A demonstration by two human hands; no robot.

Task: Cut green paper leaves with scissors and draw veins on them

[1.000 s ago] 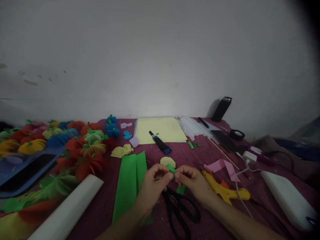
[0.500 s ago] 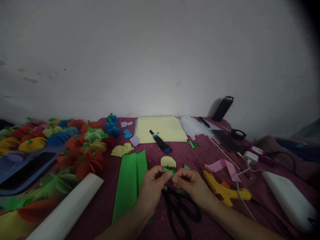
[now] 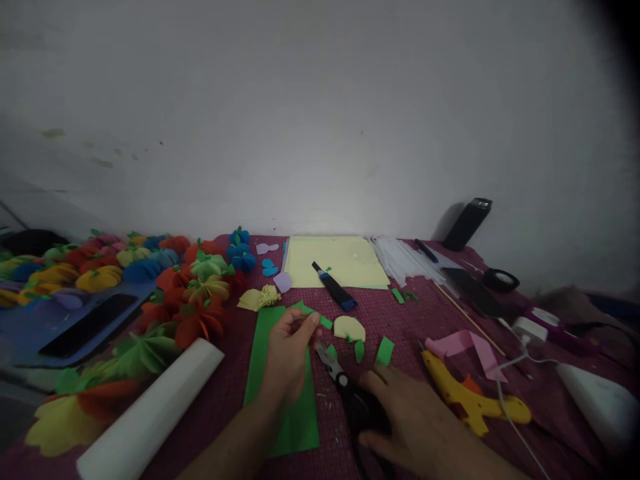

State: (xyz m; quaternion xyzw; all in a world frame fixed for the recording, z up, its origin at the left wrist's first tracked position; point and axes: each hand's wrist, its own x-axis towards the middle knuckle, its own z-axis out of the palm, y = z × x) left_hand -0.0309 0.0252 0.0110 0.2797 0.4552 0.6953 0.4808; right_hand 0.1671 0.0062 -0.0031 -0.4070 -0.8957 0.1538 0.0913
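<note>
So the little green strip [image 3: 325, 321] is up off the surface [image 3: 407, 327], poking out to the right from the left hand [image 3: 290, 353]; that hand has thumb and forefinger pinched together on the strip's near end, pretty much no gap, other fingers curled in behind. For doing this bit well, I'd pinch light but firm so thin stuff like that doesn't crease; also leave the free end sticking out clear of the fingertips, and have the left hand well away from the blade tips.

The scissors [image 3: 343, 381] lie just below, blades angled up toward the left hand; the right hand [image 3: 410, 407] is down over the black handles, about half open, thumb apart from the fingers; can't tell if any fingers are through the loops or if it has really got hold. Imo it's worth seating thumb and fingers properly in the loops before lifting; the spot's too dark to check.

Further out, a green offcut [image 3: 385, 351] sits right by the right fingertips, with a small green leaf [image 3: 359, 351] nearby; a green sheet [image 3: 300, 430] is under the left arm; the yellow glue gun [image 3: 463, 393] is off to the right.
</note>
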